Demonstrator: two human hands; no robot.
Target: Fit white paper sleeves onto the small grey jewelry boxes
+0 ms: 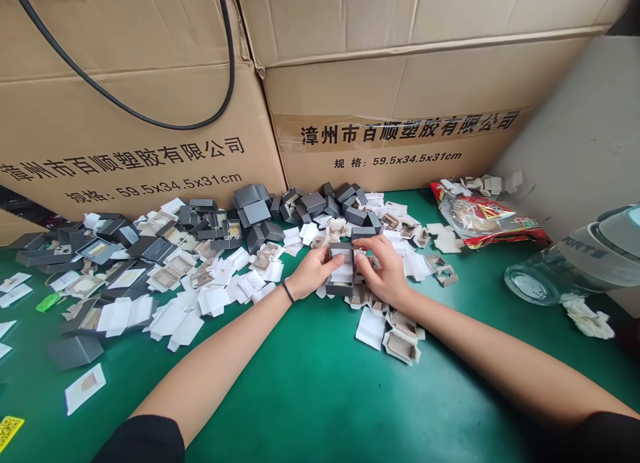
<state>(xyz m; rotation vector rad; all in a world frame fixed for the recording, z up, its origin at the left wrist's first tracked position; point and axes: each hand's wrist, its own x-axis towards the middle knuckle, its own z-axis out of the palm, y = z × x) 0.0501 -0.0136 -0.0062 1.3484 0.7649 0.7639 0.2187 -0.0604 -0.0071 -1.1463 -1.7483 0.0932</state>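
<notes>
A small dark grey box (341, 289) with a white piece inside it is held at the middle of the green table. My left hand (313, 272) grips its left side, the thumb over the white piece. On the right side, my right hand (384, 274) has its thumb and index finger at the box's edge; its other fingers are partly hidden. Folded card inserts (401, 347) and a white paper piece (371, 328) lie below my right hand. Behind the held box is a heap of dark grey boxes (253, 206).
Loose white papers and card inserts (215, 296) spread over the green table (280, 403) to the left. Large cardboard cartons (400, 90) stand at the back. A red plastic packet (493, 216), a clear bottle (565, 270) and a crumpled tissue (589, 316) lie right. A black cable (165, 124) hangs above.
</notes>
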